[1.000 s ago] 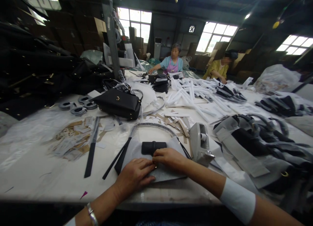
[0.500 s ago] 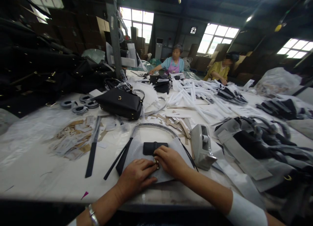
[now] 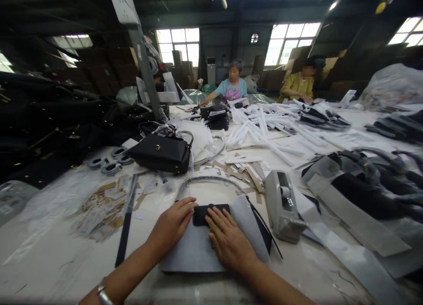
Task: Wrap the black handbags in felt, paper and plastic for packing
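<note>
A handbag (image 3: 194,254) lies in front of me, its body covered by a pale grey wrapping sheet and its black side showing at the right. Its arched handle (image 3: 211,179) is wrapped in clear film. Across the upper middle of the bag is a black flap (image 3: 202,216). My left hand (image 3: 173,223) rests at the flap's left end, fingers stretched out and close together. My right hand (image 3: 229,241) lies flat over the flap's right part and the sheet below, fingers extended. The gold buckle is hidden, apparently under the right hand.
A tape dispenser (image 3: 284,208) stands right of the bag. Wrapped black bags (image 3: 363,199) are heaped farther right. A finished black handbag (image 3: 160,152) sits behind, with paper tags (image 3: 102,208) at the left. Two people work across the table.
My left hand has moved up from the bag's lower front to the flap's left end. My right hand has flattened, covering the buckle. The view has tilted and shifted slightly.
</note>
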### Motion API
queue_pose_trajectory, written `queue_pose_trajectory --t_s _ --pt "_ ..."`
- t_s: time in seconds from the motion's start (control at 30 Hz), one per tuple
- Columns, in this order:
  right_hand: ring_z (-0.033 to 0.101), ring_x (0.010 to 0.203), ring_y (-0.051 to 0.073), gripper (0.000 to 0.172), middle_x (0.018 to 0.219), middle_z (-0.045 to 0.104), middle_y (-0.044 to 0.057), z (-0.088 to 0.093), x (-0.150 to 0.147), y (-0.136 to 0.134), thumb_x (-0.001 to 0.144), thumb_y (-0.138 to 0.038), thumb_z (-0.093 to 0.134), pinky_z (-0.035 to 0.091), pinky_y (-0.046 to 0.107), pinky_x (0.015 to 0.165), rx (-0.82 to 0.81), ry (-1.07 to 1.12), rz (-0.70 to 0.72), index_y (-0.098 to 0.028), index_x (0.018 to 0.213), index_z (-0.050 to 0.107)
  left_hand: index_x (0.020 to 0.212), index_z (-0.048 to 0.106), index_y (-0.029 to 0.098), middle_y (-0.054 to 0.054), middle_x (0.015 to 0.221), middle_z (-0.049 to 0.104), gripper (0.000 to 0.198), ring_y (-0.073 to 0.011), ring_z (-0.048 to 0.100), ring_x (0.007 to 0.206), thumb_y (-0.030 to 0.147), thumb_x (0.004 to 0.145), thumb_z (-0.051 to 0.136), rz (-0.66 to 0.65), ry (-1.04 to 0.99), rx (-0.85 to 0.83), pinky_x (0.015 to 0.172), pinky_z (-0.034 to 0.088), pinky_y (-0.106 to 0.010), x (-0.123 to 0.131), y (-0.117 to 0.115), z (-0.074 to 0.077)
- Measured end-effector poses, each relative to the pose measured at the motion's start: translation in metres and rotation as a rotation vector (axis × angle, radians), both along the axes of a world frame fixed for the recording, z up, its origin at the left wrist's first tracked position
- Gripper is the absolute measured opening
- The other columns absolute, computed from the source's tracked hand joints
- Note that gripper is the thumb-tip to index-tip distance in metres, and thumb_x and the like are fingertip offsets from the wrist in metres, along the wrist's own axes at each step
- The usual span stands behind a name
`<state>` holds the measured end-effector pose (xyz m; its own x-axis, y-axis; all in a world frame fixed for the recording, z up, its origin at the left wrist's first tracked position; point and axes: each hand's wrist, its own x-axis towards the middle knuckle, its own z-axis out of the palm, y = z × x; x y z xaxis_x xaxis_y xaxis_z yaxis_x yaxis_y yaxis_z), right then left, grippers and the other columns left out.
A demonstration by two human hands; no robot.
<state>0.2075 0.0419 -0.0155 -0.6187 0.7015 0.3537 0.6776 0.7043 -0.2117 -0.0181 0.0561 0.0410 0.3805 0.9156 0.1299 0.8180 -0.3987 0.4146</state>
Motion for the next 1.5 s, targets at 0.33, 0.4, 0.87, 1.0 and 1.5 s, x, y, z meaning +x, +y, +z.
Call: queue_pose_trajectory --t_s 0.33,0.4,0.87,1.0,1.5 --pt "0.036 0.141 0.025 0.044 0.152 0.041 0.007 0.001 0.002 0.001 0.100 -0.026 0.041 0.035 0.046 0.116 -0.031 0.056 0.013 -0.015 0.142 0.047 0.112 0.066 0.019 -0.008 0.111 0.070 0.027 -0.0270 0.065 0.106 0.030 0.087 0.065 -0.203 0.544 -0.344 0.092 0.050 -0.048 0.007 0.069 0.032" --pt "0.035 0.142 0.025 0.044 0.152 0.041 0.007 0.001 0.003 0.001 0.100 -0.027 0.040 0.034 0.046 0.117 -0.049 0.074 0.015 -0.015 0.142 0.047 0.112 0.064 0.018 -0.008 0.111 0.069 0.030 -0.0245 0.064 0.104 0.034 0.087 0.065 -0.243 0.605 -0.433 0.093 0.050 -0.049 0.009 0.079 0.036" --pt "0.046 0.135 0.027 0.041 0.145 0.051 0.008 -0.009 0.001 0.004 0.099 -0.031 0.044 0.040 0.044 0.112 0.058 0.169 0.003 -0.016 0.135 0.055 0.117 0.060 0.016 -0.007 0.112 0.065 0.033 -0.0212 0.065 0.097 0.038 0.092 0.060 -0.268 0.730 -0.851 0.085 0.055 -0.043 0.013 0.116 0.035" --pt "0.054 0.127 0.025 0.040 0.137 0.059 0.008 -0.027 -0.003 0.015 0.096 -0.037 0.049 0.043 0.036 0.108 0.235 0.170 0.019 -0.016 0.129 0.061 0.118 0.059 0.017 -0.007 0.115 0.064 0.033 -0.0210 0.064 0.098 0.035 0.091 0.061 -0.243 0.818 -0.930 0.084 0.056 -0.042 0.024 0.127 0.031" --pt "0.067 0.097 0.017 0.032 0.103 0.076 -0.002 -0.097 -0.032 0.060 0.100 -0.040 0.040 0.037 0.031 0.109 0.869 0.366 -0.109 -0.024 0.101 0.068 0.112 0.062 0.016 -0.006 0.110 0.066 0.031 -0.0212 0.065 0.095 0.038 0.089 0.063 -0.240 1.012 -0.889 0.083 0.055 -0.041 0.028 0.137 0.024"
